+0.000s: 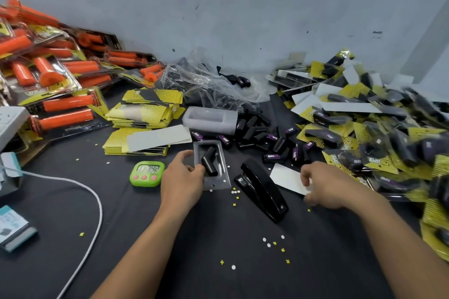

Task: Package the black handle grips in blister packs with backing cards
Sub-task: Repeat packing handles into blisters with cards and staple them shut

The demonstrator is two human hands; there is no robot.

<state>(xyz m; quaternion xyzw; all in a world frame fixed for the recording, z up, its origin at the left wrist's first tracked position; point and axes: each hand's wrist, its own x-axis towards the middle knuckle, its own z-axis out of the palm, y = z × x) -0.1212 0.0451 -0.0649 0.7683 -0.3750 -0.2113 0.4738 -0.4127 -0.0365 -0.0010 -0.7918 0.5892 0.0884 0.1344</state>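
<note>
Clear plastic blister pack [216, 183] lies near the middle of the bench [218, 238], and the left grip [182, 177] is clamped on its left side, likely to keep it still while two black handles [209, 161] sit crossed in its hollow, not yet lying flat. The right grip [323, 184] is pinched on a white backing card [286, 177] toward the right edge, I think to bring it over as the cover. The black stapler [262, 189] lies between them, close by for the closing
</note>
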